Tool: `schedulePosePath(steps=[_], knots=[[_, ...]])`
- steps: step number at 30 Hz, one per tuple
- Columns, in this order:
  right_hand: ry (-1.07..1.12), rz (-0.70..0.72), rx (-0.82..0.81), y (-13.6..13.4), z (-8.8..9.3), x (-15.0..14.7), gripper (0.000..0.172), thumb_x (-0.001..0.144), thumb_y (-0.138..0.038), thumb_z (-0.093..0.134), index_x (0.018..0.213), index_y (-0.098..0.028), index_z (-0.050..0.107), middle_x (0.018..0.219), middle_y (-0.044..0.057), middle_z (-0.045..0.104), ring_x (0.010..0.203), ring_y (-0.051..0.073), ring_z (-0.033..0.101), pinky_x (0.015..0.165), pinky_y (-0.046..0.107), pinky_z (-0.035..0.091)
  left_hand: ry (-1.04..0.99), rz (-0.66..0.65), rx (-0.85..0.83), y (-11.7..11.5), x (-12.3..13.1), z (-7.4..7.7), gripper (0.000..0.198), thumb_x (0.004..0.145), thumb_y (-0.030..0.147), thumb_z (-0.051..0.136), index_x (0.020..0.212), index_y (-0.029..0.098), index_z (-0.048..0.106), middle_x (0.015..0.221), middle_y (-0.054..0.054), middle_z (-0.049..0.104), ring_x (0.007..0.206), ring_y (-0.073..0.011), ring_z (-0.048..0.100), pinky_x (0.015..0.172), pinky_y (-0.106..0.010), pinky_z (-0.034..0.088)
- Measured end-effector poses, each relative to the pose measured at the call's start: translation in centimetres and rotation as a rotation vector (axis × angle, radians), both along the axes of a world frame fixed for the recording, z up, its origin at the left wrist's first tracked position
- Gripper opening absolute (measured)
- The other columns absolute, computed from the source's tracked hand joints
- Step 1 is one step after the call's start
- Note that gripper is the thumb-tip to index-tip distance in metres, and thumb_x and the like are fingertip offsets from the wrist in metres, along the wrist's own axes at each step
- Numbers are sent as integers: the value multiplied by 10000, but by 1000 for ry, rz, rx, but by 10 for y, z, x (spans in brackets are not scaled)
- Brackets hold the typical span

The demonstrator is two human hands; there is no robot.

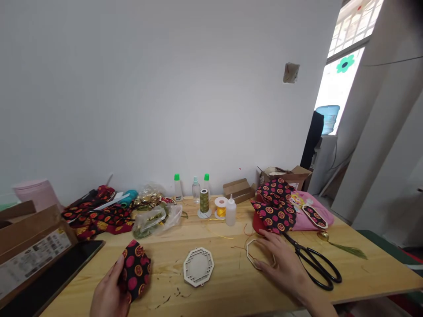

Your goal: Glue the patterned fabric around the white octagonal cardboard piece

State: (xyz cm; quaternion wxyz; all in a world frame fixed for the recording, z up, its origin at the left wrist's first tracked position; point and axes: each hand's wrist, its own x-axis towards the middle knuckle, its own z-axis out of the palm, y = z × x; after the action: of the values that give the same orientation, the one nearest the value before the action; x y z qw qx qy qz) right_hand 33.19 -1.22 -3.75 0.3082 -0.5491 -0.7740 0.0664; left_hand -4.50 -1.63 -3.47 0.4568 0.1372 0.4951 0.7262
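Left hand (109, 290) curled around a folded black fabric (135, 270) with red-and-gold circles; right hand (284, 264) open, fingers spread, resting on a hollow wooden octagon frame (248, 253). Between the hands, a lattice-edged wooden octagon (198, 266) flat on the wooden table (231, 281). Just beside the right hand at three o'clock, black-handled scissors (313, 264); at twelve o'clock, a heap of matching fabric (272, 207); at eleven o'clock, a green thread spool (204, 200) and a glue bottle (230, 212).
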Motion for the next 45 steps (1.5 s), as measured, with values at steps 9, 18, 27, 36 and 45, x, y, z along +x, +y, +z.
schedulePosePath(steps=[9, 18, 27, 36, 45], knots=[[31, 388, -194, 20, -3, -125, 925, 480, -547, 704, 1266, -177, 386, 1315, 124, 408, 1211, 284, 343, 1006, 419, 272, 51, 0, 74, -5, 4, 1, 148, 785, 162, 512, 856, 177, 642, 740, -5, 698, 635, -133, 648, 559, -221, 528], [88, 403, -134, 22, -15, -136, 758, 532, -480, 704, 1191, -176, 486, 1237, 107, 496, 1151, 250, 419, 987, 375, 310, 83, -17, 120, -5, 9, 1, 152, 794, 136, 483, 808, 150, 633, 647, -13, 689, 569, -132, 640, 522, -216, 509], [-8, 105, -7, 16, 0, -56, 530, 609, -345, 639, 1112, -213, 539, 1177, 111, 545, 1099, 286, 477, 930, 473, 351, 62, -37, 154, -7, 12, 2, 114, 756, 138, 535, 803, 121, 637, 668, -46, 695, 561, -157, 641, 554, -261, 518], [179, -108, -44, 50, 20, -49, 533, 699, -362, 542, 1163, -112, 465, 1196, 161, 514, 1108, 277, 475, 935, 417, 359, 26, -39, 132, -5, 7, -1, 137, 768, 117, 509, 798, 148, 639, 677, -26, 699, 592, -137, 648, 561, -226, 519], [377, -183, -95, 107, 7, -84, 290, 673, -335, 547, 894, -147, 561, 849, 142, 646, 817, 308, 595, 696, 438, 438, -3, -37, 106, -4, 5, -2, 153, 768, 113, 503, 825, 150, 640, 702, -27, 698, 625, -140, 646, 574, -230, 522]])
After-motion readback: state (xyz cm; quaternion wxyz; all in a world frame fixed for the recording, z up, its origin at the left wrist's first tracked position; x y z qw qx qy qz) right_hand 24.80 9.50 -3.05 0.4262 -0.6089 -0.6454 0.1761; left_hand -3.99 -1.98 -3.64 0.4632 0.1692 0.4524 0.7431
